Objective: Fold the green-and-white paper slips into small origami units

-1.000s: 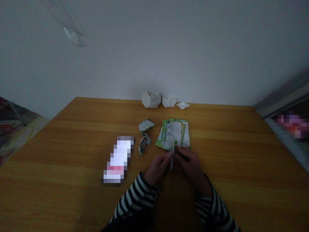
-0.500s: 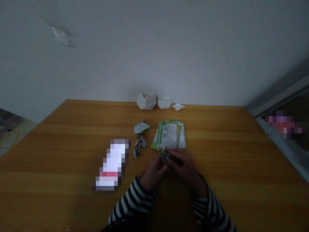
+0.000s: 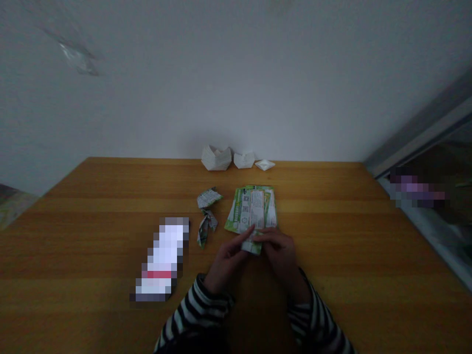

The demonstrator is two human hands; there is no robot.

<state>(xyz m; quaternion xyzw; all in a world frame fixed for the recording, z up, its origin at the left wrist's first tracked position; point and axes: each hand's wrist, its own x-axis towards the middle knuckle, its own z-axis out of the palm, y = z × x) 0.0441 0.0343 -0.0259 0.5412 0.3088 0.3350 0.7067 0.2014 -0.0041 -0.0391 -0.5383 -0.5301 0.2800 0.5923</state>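
Note:
My left hand (image 3: 226, 258) and my right hand (image 3: 278, 253) meet over the wooden table (image 3: 332, 255), both pinching a small folded piece of green and white printed paper (image 3: 252, 244). The fingers of each hand are closed on its edges. Just beyond it lies a fanned stack of green printed leaflets (image 3: 252, 209), flat on the table. Both sleeves are black and white striped.
Two folded printed paper figures (image 3: 207, 214) lie left of the leaflets. Three white folded paper shapes (image 3: 236, 159) stand at the far edge against the wall. A blurred oblong object (image 3: 162, 258) lies at the left. A window sill runs along the right side.
The paper between my hands went from a thin upright strip to a wider, flatter piece. The view has drifted, so everything sits slightly further left and lower.

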